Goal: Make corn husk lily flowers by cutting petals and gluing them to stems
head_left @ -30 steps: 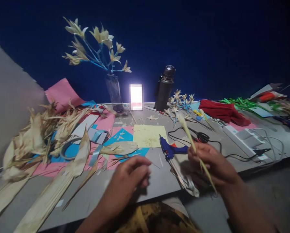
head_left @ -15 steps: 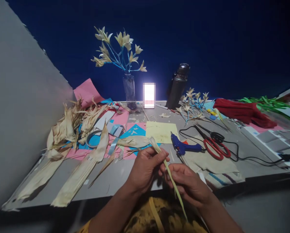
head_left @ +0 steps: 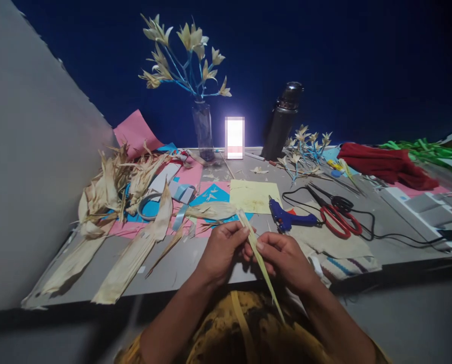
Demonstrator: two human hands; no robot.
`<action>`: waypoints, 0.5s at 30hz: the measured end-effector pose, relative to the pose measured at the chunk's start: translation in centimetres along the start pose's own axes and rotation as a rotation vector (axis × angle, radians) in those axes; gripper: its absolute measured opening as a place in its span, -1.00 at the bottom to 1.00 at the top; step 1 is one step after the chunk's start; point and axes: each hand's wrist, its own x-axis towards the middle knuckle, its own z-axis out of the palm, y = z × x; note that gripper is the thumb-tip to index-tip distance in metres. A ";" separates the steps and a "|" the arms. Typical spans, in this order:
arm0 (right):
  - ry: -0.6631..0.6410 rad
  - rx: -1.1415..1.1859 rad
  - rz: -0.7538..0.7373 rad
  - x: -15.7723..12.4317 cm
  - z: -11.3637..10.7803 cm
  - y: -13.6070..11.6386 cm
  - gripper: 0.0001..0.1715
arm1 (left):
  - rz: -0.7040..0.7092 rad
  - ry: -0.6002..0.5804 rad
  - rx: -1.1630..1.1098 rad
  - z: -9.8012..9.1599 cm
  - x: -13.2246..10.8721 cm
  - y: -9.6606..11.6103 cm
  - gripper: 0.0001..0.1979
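A narrow, pale green-yellow husk strip slants down from between my two hands over my lap, its tip hanging free. My left hand pinches the strip near its whitish upper end. Just to the right, my right hand grips the same strip with thumb and fingers, close to the left fingertips. Behind the hands lie a yellow paper sheet and a dry husk piece. A blue glue gun rests to the right of the sheet.
Dried husks are heaped at the left, with long ones near the edge. Farther back stand a glass vase of husk flowers and a dark flask. Red-handled scissors, a folded cloth and a power strip lie right.
The right hand has shifted up along the strip, its thumb now on the strip's front near the left fingers. The whole scene sits slightly higher in view.
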 end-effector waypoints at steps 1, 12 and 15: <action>-0.005 0.011 0.006 0.0 0.0 0.1 -0.59 | 0.003 -0.007 -0.003 0.0 0.0 0.0 -0.75; 0.093 -0.263 -0.069 0.2 -0.2 -1.0 -0.61 | 0.041 0.068 0.134 0.2 0.0 0.2 -0.79; 0.032 -0.149 0.007 0.3 -0.5 -0.7 -0.56 | -0.009 0.021 0.051 0.3 -0.1 0.2 -0.75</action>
